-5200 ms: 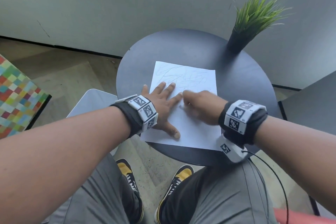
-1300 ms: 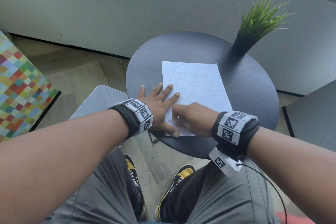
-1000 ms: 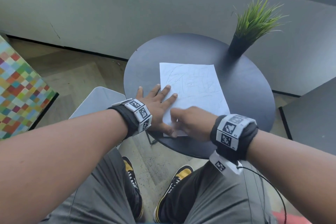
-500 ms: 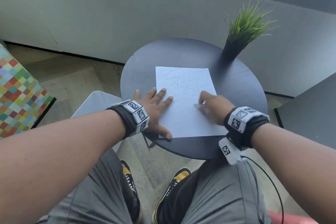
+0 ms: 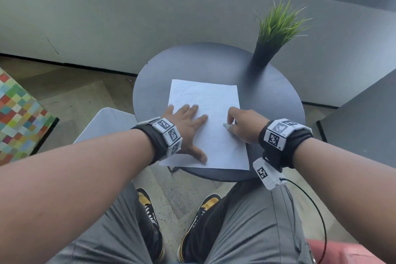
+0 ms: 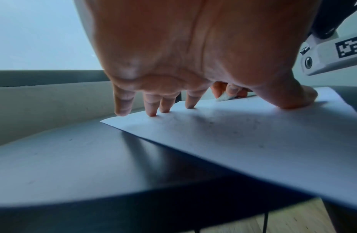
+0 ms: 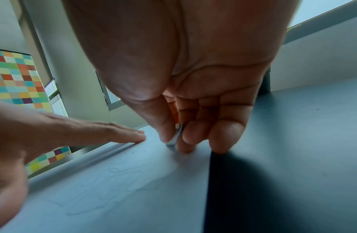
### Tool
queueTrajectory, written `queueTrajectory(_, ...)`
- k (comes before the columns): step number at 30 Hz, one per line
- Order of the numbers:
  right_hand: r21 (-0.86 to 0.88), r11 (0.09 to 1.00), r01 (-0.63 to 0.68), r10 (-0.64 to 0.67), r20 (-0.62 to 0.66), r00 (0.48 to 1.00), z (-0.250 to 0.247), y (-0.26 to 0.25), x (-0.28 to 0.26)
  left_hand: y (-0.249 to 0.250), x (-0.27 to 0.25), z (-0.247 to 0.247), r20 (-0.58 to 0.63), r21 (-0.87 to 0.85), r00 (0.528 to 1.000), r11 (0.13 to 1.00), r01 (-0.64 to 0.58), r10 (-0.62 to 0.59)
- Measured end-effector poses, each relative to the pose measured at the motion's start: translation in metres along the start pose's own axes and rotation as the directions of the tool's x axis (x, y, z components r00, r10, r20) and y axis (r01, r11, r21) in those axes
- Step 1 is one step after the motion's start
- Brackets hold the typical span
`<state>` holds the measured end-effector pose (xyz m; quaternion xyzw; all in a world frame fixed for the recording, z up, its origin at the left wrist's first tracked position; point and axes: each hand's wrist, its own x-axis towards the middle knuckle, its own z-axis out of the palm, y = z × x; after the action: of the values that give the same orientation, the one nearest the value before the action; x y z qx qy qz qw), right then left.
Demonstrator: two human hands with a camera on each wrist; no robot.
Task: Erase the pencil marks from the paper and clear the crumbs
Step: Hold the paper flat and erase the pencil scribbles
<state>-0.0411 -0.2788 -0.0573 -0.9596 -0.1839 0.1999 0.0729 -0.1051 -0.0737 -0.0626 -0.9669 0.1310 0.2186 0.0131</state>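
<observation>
Left hand (image 5: 186, 129): palm down on the paper's (image 5: 211, 100) left half, fingers (image 6: 151, 104) straight and spread, tips pressing the sheet near its left edge, thumb splayed toward the near edge. Forearm reaches in from the near left; marker band on the wrist.

Right hand (image 5: 244, 125): arched above the paper's right edge, fingers curled downward, thumb and fingers pinching a small pale eraser (image 5: 227, 127); its lower end touches the sheet. Remaining fingertips rest on the paper just beside it. Marker band on the wrist, cable trailing off.

Paper: one white sheet, flat on the round dark bench (image 5: 274, 100), near edge close to the bench rim. Faint pencil marks (image 7: 121, 169) and dark crumbs (image 6: 235, 126) show on its surface.

Plant (image 5: 276, 28): in a dark pot at the bench's far right, well apart from the paper.
</observation>
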Motion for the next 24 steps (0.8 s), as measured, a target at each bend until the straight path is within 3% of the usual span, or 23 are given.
queueTrajectory(3, -0.006, 0.998, 0.060, -0.060, -0.031, 0.998, 0.004, -0.011, -0.005, -0.005, 0.003, 0.003, 0.036, -0.009, 0.999, 1.000, 0.005, -0.005)
queueTrajectory(5, -0.048, 0.976, 0.212, -0.211, 0.040, 0.977, 0.012, -0.027, -0.012, -0.009, 0.005, 0.002, 0.066, -0.007, 0.998, 1.000, 0.002, -0.002)
queueTrajectory(7, -0.069, 0.927, 0.368, -0.356, 0.140, 0.924, 0.018, -0.038, -0.018, -0.010, 0.007, -0.001, 0.082, 0.012, 0.997, 1.000, 0.000, -0.001)
queueTrajectory(8, -0.068, 0.932, 0.357, -0.347, 0.127, 0.929, 0.016, -0.039, -0.014, -0.010, 0.008, -0.002, 0.083, 0.022, 0.997, 1.000, 0.002, -0.004)
queueTrajectory(10, -0.060, 0.977, 0.204, -0.205, -0.003, 0.979, 0.008, -0.031, 0.003, -0.010, 0.009, -0.003, 0.070, 0.045, 0.998, 0.999, 0.006, -0.009)
queueTrajectory(12, -0.081, 0.991, 0.109, -0.116, -0.093, 0.989, 0.005, -0.026, 0.009, -0.011, 0.011, -0.004, 0.036, 0.071, 0.999, 0.997, 0.009, -0.011)
queueTrajectory(14, -0.094, 0.970, 0.225, -0.226, -0.009, 0.974, 0.010, -0.037, 0.002, -0.013, 0.013, -0.005, 0.012, 0.079, 1.000, 0.997, 0.000, -0.001)
queueTrajectory(16, -0.058, 0.919, 0.390, -0.383, 0.110, 0.917, 0.015, -0.047, -0.011, -0.014, 0.013, -0.004, 0.017, 0.070, 1.000, 0.998, -0.005, 0.004)
queueTrajectory(17, -0.056, 0.917, 0.395, -0.387, 0.113, 0.915, 0.013, -0.048, -0.010, -0.014, 0.014, -0.004, 0.023, 0.071, 1.000, 0.997, -0.005, 0.004)
queueTrajectory(19, -0.078, 0.966, 0.246, -0.246, 0.006, 0.969, 0.006, -0.040, 0.006, -0.014, 0.014, -0.006, 0.031, 0.083, 1.000, 0.997, -0.005, 0.003)
queueTrajectory(21, -0.102, 0.987, 0.125, -0.134, -0.092, 0.987, 0.005, -0.033, 0.012, -0.014, 0.015, -0.007, 0.047, 0.093, 0.999, 0.996, 0.001, -0.005)
queueTrajectory(24, -0.117, 0.935, 0.333, -0.330, 0.047, 0.943, 0.010, -0.043, -0.004, -0.014, 0.014, -0.009, 0.079, 0.084, 0.997, 0.996, 0.007, -0.014)
